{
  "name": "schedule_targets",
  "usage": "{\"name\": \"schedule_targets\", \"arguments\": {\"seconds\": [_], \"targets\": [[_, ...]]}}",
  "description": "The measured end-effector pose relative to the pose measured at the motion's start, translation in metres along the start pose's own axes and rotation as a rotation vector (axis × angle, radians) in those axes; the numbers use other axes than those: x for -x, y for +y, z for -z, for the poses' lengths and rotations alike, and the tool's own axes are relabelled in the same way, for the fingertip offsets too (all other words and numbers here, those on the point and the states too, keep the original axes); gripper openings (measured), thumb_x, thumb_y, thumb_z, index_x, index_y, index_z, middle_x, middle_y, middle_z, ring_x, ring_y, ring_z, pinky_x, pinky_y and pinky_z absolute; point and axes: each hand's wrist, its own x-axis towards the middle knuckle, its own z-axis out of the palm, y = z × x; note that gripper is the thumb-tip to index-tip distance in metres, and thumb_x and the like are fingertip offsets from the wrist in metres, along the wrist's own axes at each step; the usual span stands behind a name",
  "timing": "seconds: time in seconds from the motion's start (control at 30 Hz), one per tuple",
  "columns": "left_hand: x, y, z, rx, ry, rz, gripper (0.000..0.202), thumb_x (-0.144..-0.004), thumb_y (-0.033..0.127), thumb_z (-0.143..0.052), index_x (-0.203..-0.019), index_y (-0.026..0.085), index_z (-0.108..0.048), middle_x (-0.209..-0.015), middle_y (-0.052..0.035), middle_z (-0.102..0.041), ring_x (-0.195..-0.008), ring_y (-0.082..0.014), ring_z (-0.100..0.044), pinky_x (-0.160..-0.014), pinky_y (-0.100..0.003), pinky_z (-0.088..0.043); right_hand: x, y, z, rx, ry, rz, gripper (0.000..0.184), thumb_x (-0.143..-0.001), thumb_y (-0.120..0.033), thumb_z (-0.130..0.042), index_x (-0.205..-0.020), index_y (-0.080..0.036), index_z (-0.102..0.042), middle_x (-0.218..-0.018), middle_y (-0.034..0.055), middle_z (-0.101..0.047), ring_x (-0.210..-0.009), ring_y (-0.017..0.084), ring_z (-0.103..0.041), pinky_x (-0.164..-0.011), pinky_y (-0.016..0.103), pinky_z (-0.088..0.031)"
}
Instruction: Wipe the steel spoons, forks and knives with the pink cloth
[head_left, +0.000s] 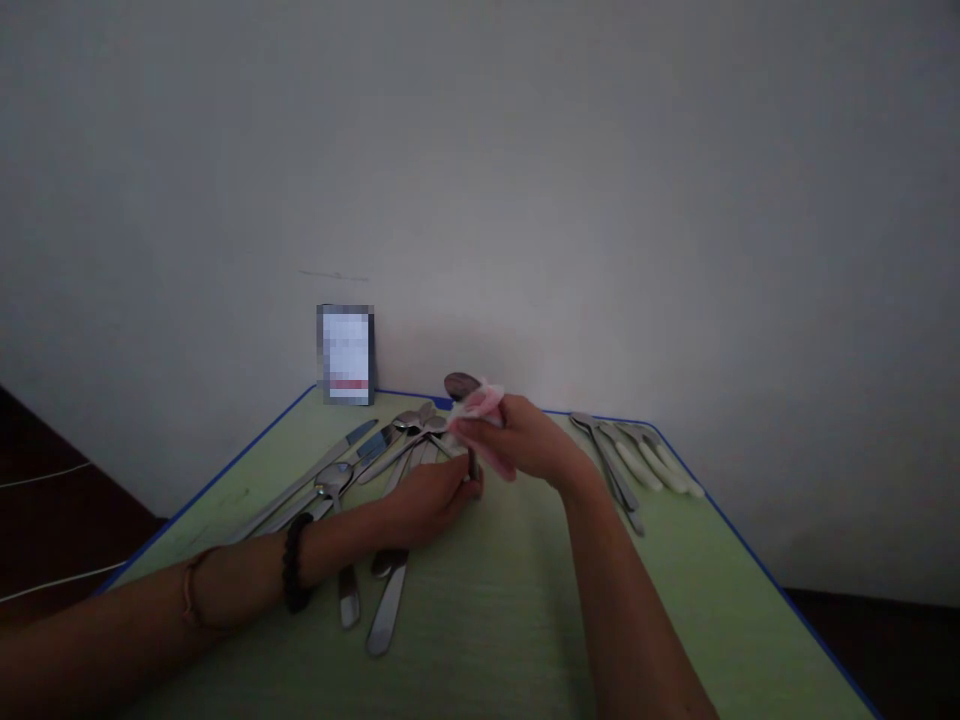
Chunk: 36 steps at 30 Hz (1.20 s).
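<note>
My left hand (pixel 431 497) is closed around the handle of a metal spoon (pixel 460 386), which stands upright with its bowl at the top. My right hand (pixel 517 440) pinches a pink cloth (pixel 480 404) against the spoon just below the bowl. Both hands hover over the middle of a green table (pixel 495 620), above a spread of metal cutlery (pixel 352 470). A dark bead bracelet sits on my left wrist.
Several knives and spoons lie fanned out to the left and under my left hand. A second group of cutlery with white handles (pixel 637 460) lies at the right rear. A small blurred card (pixel 346 354) leans against the wall behind. The table has a blue edge.
</note>
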Motion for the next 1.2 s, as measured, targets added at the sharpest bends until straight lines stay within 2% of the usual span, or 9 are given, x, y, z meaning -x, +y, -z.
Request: {"name": "schedule_targets", "arguments": {"seconds": [0.17, 0.33, 0.47, 0.6, 0.67, 0.73, 0.93, 1.07, 1.2], "targets": [[0.003, 0.002, 0.004, 0.073, -0.035, -0.054, 0.025, -0.099, 0.031, -0.023, -0.103, 0.018, -0.044, -0.091, -0.0087, -0.066, -0.078, -0.0219, -0.063, -0.074, -0.033, -0.046, -0.001, -0.002, 0.006, -0.198, 0.225, 0.06, 0.033, -0.084, -0.049, -0.058, -0.081, -0.017, -0.065, -0.067, -0.0007, -0.061, -0.067, 0.014, -0.055, -0.068, 0.026, -0.044], [0.005, 0.002, 0.004, -0.094, -0.079, -0.147, 0.031, -0.099, 0.034, -0.023, -0.101, 0.018, -0.049, -0.088, -0.0085, -0.065, -0.078, -0.0239, -0.063, -0.072, -0.033, -0.045, -0.006, -0.003, 0.004, -0.387, 0.394, 0.037, 0.04, -0.081, -0.058, -0.057, -0.084, -0.018, -0.058, -0.059, -0.004, -0.053, -0.053, 0.01, -0.045, -0.053, 0.023, -0.037], [0.005, 0.002, 0.004, -0.111, -0.083, -0.16, 0.033, -0.1, 0.034, -0.02, -0.1, 0.018, -0.05, -0.083, -0.0068, -0.064, -0.074, -0.0219, -0.062, -0.07, -0.031, -0.044, -0.006, 0.002, 0.011, -0.259, 0.488, 0.017, 0.041, -0.081, -0.058, -0.055, -0.07, -0.018, -0.056, -0.055, -0.003, -0.052, -0.051, 0.011, -0.046, -0.052, 0.024, -0.037], [0.005, 0.003, 0.004, -0.116, -0.083, -0.14, 0.036, -0.1, 0.036, -0.02, -0.1, 0.017, -0.05, -0.081, -0.0065, -0.063, -0.072, -0.0217, -0.061, -0.068, -0.03, -0.042, -0.001, -0.001, 0.018, -0.105, 0.673, -0.044, 0.037, -0.07, -0.051, -0.068, -0.081, -0.016, -0.063, -0.069, 0.0009, -0.064, -0.059, 0.013, -0.053, -0.056, 0.025, -0.04], [0.006, 0.002, 0.005, -0.092, -0.08, -0.172, 0.034, -0.1, 0.035, -0.021, -0.099, 0.017, -0.05, -0.079, -0.0055, -0.062, -0.07, -0.0204, -0.059, -0.067, -0.029, -0.041, 0.0, -0.005, 0.019, -0.03, 0.688, -0.052, 0.036, -0.069, -0.05, -0.07, -0.079, -0.015, -0.065, -0.068, 0.0009, -0.064, -0.058, 0.013, -0.052, -0.056, 0.025, -0.039], [0.007, 0.001, 0.006, -0.039, -0.084, -0.237, 0.032, -0.1, 0.034, -0.023, -0.095, 0.018, -0.051, -0.075, -0.0031, -0.06, -0.065, -0.018, -0.056, -0.064, -0.028, -0.04, 0.002, -0.007, 0.021, 0.058, 0.617, -0.044, 0.033, -0.071, -0.047, -0.068, -0.077, -0.015, -0.067, -0.066, 0.0006, -0.064, -0.059, 0.013, -0.052, -0.057, 0.024, -0.038], [0.011, 0.001, 0.007, 0.138, -0.07, -0.245, 0.034, -0.097, 0.035, -0.025, -0.071, 0.021, -0.042, -0.06, 0.0029, -0.044, -0.054, -0.0134, -0.043, -0.058, -0.026, -0.034, 0.015, -0.009, 0.038, 0.239, 0.101, -0.083, 0.022, -0.077, -0.028, -0.063, -0.094, -0.017, -0.071, -0.081, 0.0031, -0.072, -0.071, 0.016, -0.061, -0.066, 0.025, -0.043], [0.011, 0.002, 0.006, 0.265, -0.049, -0.175, 0.032, -0.096, 0.039, -0.024, -0.074, 0.022, -0.04, -0.061, 0.0037, -0.043, -0.054, -0.013, -0.042, -0.057, -0.026, -0.035, 0.029, -0.022, 0.055, 0.388, -0.033, -0.188, 0.015, -0.073, -0.023, -0.064, -0.085, -0.016, -0.072, -0.075, 0.0017, -0.07, -0.067, 0.015, -0.059, -0.062, 0.022, -0.041], [0.008, 0.001, 0.001, 0.312, 0.076, -0.128, 0.032, -0.094, 0.042, -0.025, -0.073, 0.022, -0.038, -0.061, 0.0041, -0.042, -0.056, -0.0134, -0.041, -0.056, -0.026, -0.033, 0.038, -0.032, 0.062, 0.507, -0.118, -0.318, 0.011, -0.073, -0.027, -0.066, -0.075, -0.017, -0.071, -0.067, 0.0015, -0.069, -0.061, 0.015, -0.057, -0.055, 0.022, -0.036]]}}
